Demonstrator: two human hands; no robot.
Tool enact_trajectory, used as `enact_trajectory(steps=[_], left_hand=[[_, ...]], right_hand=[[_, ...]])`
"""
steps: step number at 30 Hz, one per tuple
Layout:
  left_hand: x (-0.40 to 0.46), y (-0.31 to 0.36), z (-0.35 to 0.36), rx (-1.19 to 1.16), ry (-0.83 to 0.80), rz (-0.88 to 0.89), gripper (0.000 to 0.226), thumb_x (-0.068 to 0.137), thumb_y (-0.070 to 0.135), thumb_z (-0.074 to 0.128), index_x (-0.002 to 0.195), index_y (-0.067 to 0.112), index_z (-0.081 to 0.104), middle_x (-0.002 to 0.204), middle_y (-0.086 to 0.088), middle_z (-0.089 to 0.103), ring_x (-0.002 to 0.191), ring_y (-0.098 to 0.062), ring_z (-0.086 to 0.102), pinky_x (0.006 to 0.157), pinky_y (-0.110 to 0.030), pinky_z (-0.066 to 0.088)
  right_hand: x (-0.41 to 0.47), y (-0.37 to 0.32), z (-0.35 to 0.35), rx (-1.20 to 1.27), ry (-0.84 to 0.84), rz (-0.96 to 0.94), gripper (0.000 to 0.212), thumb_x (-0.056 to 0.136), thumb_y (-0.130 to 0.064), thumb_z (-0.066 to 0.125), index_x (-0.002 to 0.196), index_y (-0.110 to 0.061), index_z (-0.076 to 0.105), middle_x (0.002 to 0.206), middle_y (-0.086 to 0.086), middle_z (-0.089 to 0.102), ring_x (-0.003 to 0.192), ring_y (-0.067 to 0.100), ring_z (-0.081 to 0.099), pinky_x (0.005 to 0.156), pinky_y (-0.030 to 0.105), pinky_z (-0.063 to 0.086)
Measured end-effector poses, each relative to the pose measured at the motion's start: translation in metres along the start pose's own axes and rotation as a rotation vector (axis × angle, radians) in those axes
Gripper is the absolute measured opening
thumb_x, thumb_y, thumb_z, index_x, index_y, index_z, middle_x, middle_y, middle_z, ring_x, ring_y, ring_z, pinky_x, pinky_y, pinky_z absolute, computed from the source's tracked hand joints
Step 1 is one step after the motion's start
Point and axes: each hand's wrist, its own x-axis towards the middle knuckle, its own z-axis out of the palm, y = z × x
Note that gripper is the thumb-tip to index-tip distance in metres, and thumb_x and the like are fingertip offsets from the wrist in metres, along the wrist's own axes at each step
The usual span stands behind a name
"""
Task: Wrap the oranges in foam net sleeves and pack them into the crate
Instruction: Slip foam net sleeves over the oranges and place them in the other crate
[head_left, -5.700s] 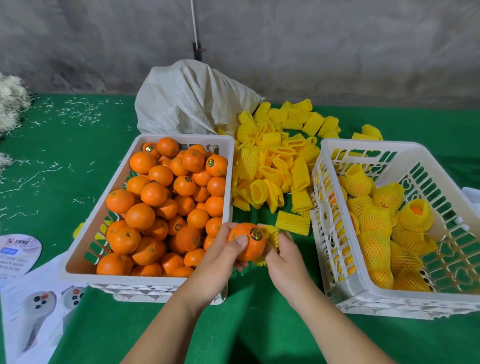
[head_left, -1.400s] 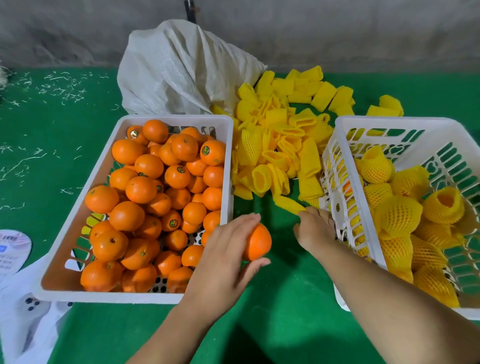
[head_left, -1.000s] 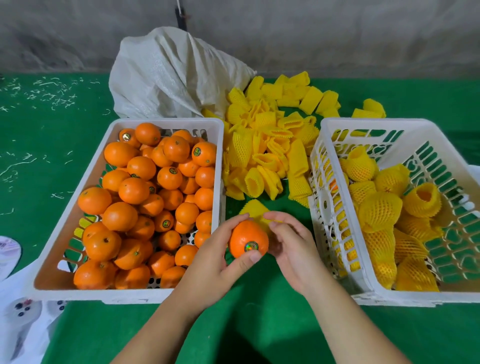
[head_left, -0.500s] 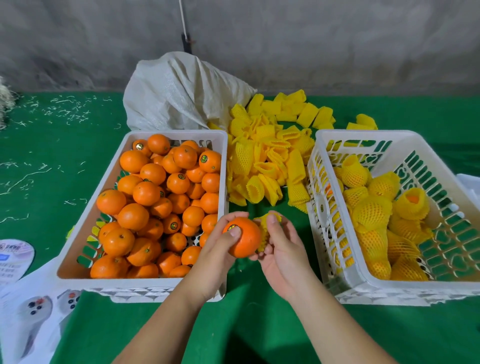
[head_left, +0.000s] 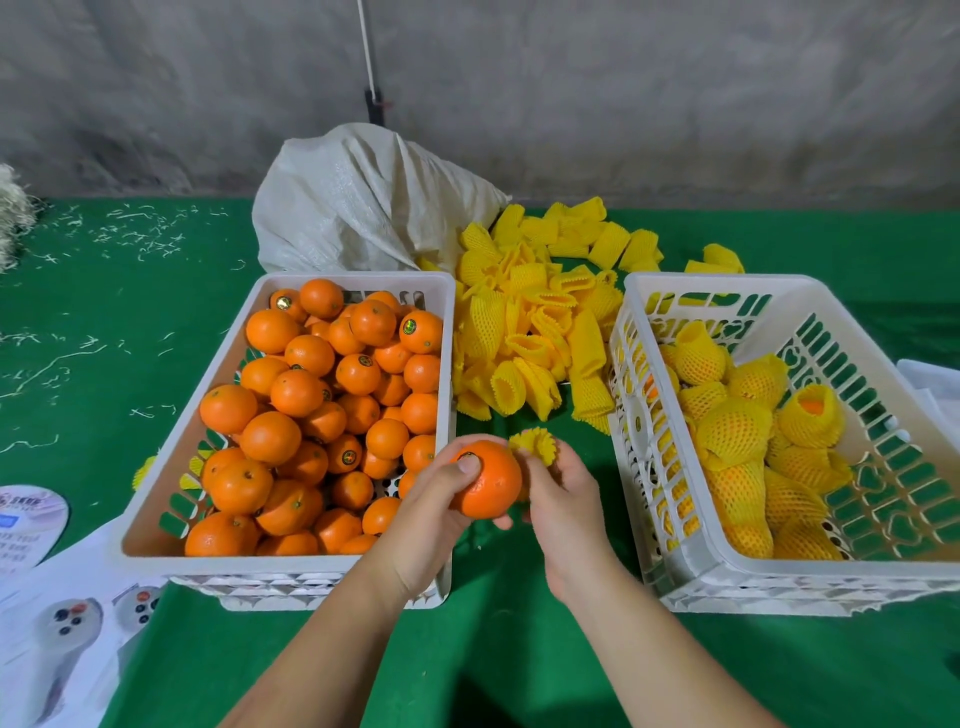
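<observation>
The left hand (head_left: 436, 509) grips 1 orange (head_left: 488, 480), thumb pressed on its top, over the green cloth (head_left: 519, 649). At its 3 o'clock, touching it, the right hand (head_left: 563, 499) pinches a bunched yellow foam sleeve (head_left: 532, 448). At 9 o'clock stands the white crate of bare oranges (head_left: 171, 447); at 3 o'clock the crate of wrapped oranges (head_left: 691, 551). At 12 o'clock lies the loose sleeve pile (head_left: 535, 332), a white sack (head_left: 358, 208) beyond.
</observation>
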Motion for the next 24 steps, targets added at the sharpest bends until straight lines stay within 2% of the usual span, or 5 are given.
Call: enact_trajectory(steps=[6, 10, 13, 18, 24], left_hand=[[-0.003, 0.000, 0.000, 0.134, -0.101, -0.011, 0.059, 0.084, 0.052, 0.069, 0.135, 0.023, 0.071, 0.157, 0.012, 0.052, 0.132, -0.032, 0.061, 0.077, -0.037, 0.058], [-0.004, 0.005, 0.000, 0.141, -0.128, -0.044, 0.056, 0.079, 0.049, 0.072, 0.129, 0.023, 0.074, 0.158, 0.001, 0.049, 0.124, -0.032, 0.064, 0.078, -0.038, 0.059], [-0.004, 0.008, 0.004, 0.202, -0.169, -0.076, 0.054, 0.079, 0.048, 0.074, 0.128, 0.027, 0.075, 0.155, 0.001, 0.051, 0.121, -0.029, 0.067, 0.077, -0.037, 0.060], [-0.003, -0.003, 0.010, 0.309, 0.015, 0.029, 0.054, 0.078, 0.059, 0.074, 0.129, 0.040, 0.071, 0.122, 0.006, 0.073, 0.108, -0.024, 0.073, 0.079, -0.031, 0.061], [0.004, -0.010, 0.008, 0.392, 0.216, 0.099, 0.062, 0.071, 0.074, 0.072, 0.127, 0.054, 0.054, 0.128, 0.022, 0.061, 0.108, 0.011, 0.064, 0.083, -0.007, 0.051]], right_hand=[[0.013, 0.000, -0.003, -0.164, 0.192, -0.304, 0.031, 0.095, -0.011, 0.069, 0.115, -0.034, 0.061, 0.111, -0.007, 0.065, 0.101, 0.007, 0.064, 0.086, 0.029, 0.052], [0.019, 0.005, -0.010, -0.330, 0.172, -0.332, 0.028, 0.094, -0.016, 0.073, 0.088, -0.035, 0.052, 0.083, -0.012, 0.063, 0.078, -0.002, 0.059, 0.067, 0.025, 0.044], [0.021, 0.007, -0.018, -0.360, 0.150, -0.342, 0.027, 0.095, -0.018, 0.072, 0.083, -0.031, 0.051, 0.081, -0.020, 0.062, 0.070, -0.003, 0.056, 0.063, 0.022, 0.043], [0.019, 0.001, -0.025, -0.386, 0.070, -0.390, 0.019, 0.095, -0.019, 0.073, 0.090, -0.030, 0.058, 0.086, -0.018, 0.062, 0.083, -0.001, 0.059, 0.070, 0.014, 0.046], [-0.001, -0.008, -0.032, -0.416, -0.016, -0.629, 0.020, 0.092, 0.001, 0.071, 0.103, -0.015, 0.068, 0.106, -0.008, 0.066, 0.101, 0.006, 0.063, 0.087, 0.019, 0.051]])
